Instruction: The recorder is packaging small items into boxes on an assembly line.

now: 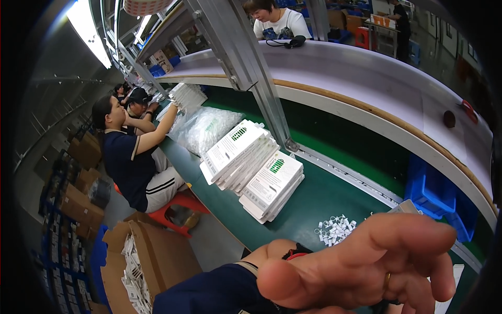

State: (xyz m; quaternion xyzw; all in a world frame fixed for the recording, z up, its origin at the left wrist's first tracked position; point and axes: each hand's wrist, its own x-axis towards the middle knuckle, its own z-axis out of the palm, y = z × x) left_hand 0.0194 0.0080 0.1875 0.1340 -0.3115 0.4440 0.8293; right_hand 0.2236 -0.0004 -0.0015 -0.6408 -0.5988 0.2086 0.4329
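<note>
My left hand [361, 261] is raised close in front of the camera and fills the lower right. Its fingers are loosely curled and apart, with the thumb out to one side, and nothing shows in them. A ring is on one finger and a red-and-black band [298, 254] circles the wrist. Just beyond the hand, a pile of small white looped tags [334, 230] lies on the green tabletop [308, 204]. Farther left are two stacks of flat white boxes with green print, a nearer one [274, 183] and a taller, leaning one [235, 149]. My right hand cannot be seen.
A clear plastic bag [209, 128] of white items lies behind the stacks. A metal post [251, 83] and raised shelf [366, 99] border the far side. Blue bins [431, 186] stand right. A carton [151, 256] of white pieces is at left. A seated co-worker [128, 152] handles white boxes.
</note>
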